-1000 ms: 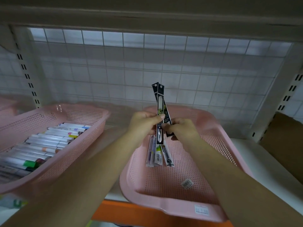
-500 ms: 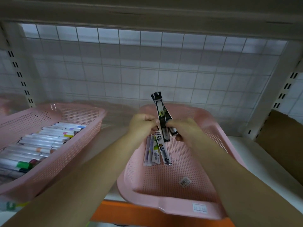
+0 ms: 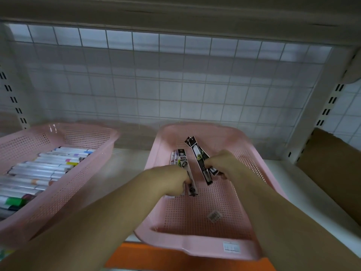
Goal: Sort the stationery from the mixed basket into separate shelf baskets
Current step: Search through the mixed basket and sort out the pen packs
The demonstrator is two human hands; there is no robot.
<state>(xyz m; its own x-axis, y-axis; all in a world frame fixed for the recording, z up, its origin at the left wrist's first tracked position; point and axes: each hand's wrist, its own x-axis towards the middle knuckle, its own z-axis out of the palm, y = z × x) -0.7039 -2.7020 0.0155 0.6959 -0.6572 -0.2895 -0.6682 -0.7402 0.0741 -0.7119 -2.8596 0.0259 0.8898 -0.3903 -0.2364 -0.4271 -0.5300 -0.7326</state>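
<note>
Fingers: right hand (image 3: 220, 166) curls round two black pen packs (image 3: 198, 159), tops leaning to 11 o'clock. Left hand (image 3: 170, 180) is curled at the near end of the lying packs (image 3: 182, 163); its grip cannot be told.
Change: left hand has left the black pen packs, which have sunk from upright into the basket, so placing seems close.
Right basket (image 3: 185, 244): lying packs at its 10 o'clock, loose label (image 3: 214, 217) at 5.
Left basket (image 3: 78, 184), at 9 o'clock: rows of markers (image 3: 48, 169).
</note>
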